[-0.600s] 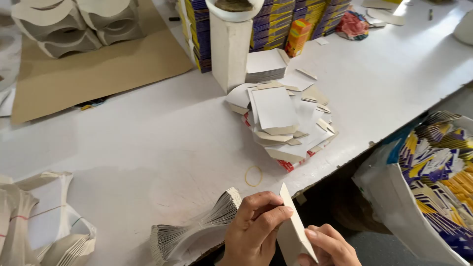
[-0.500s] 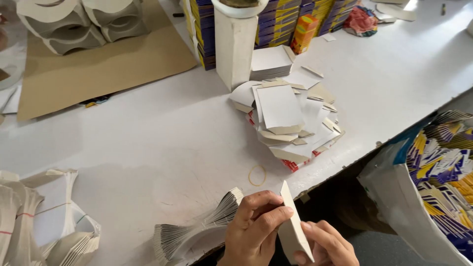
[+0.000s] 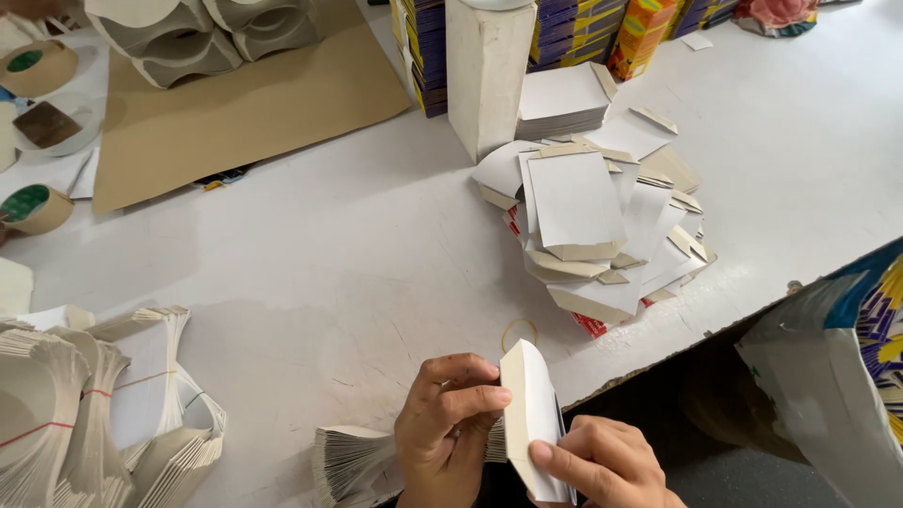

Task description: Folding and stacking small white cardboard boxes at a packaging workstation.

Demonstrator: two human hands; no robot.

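**Both hands grip a folded card at the near edge**

The left hand (image 3: 450,425) and right hand (image 3: 602,466) have their fingers closed on a white card piece (image 3: 531,419), above a fanned card stack (image 3: 353,461) on the white worktop (image 3: 310,254). A rubber band (image 3: 518,333) lies just beyond; a loose card pile (image 3: 593,221) sits farther right.

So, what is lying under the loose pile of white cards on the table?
Under the pile of white cards a red printed edge shows at the front and left. The rest of it is covered, so its kind cannot be told.
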